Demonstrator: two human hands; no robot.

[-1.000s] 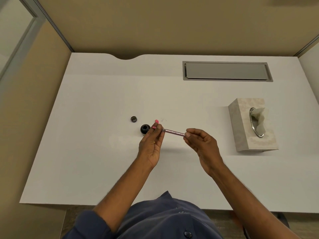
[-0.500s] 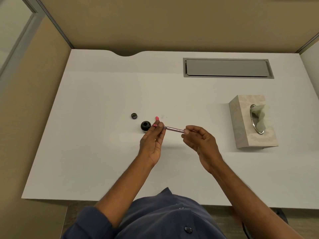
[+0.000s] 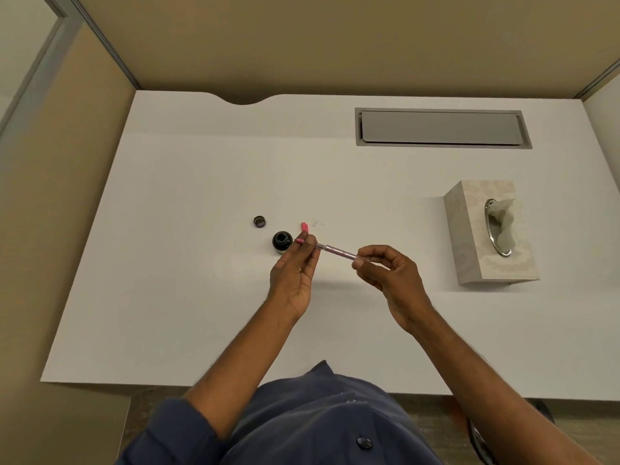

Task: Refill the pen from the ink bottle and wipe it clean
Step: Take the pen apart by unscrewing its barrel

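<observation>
Both hands pinch pen [image 3: 335, 251] above desk [image 3: 188, 297]: left hand [image 3: 295, 273] at pink end, right hand [image 3: 389, 276] at other. Open ink bottle [image 3: 281, 240] at left hand's 11 o'clock; its cap [image 3: 259, 222] just beyond.

Ink bottle [image 3: 282, 241] left of pen [image 3: 335, 251]; tissue box [image 3: 483, 236] far right.
</observation>
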